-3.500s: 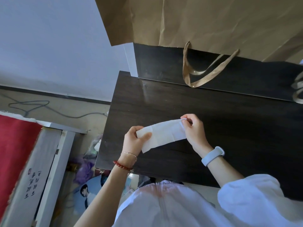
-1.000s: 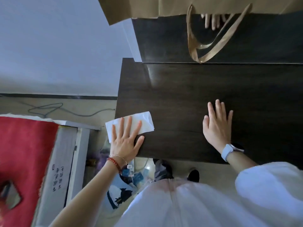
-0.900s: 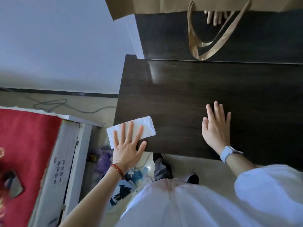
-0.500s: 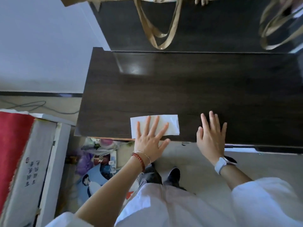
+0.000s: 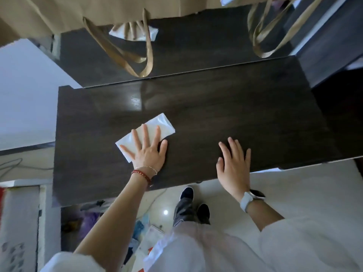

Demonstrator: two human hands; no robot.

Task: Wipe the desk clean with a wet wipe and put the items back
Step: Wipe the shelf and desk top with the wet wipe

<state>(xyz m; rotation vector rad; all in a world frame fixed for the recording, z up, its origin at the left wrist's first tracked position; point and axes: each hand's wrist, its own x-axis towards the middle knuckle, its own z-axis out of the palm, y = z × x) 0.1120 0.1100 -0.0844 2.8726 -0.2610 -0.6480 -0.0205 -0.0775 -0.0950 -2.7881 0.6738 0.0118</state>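
A white wet wipe [image 5: 157, 125], folded into a strip, lies flat on the dark wooden desk [image 5: 225, 107], left of its middle. My left hand [image 5: 146, 152] presses on the wipe with the fingers spread, palm down. My right hand [image 5: 233, 165] rests flat on the desk near its front edge, fingers apart, holding nothing. A glossy dark back panel [image 5: 186, 48] behind the desk mirrors the hand and wipe.
Brown paper bags [image 5: 98, 10] with ribbon handles [image 5: 137, 61] hang over the back panel; a second handle [image 5: 269, 36] is at the right. Clutter [image 5: 92, 222] lies on the floor under the desk's left end. A white-framed board [image 5: 21, 222] stands at the lower left.
My left hand has slid the wipe from the desk's front-left area away from me toward its middle, turning it to a slant. My right hand stays flat near the front edge.
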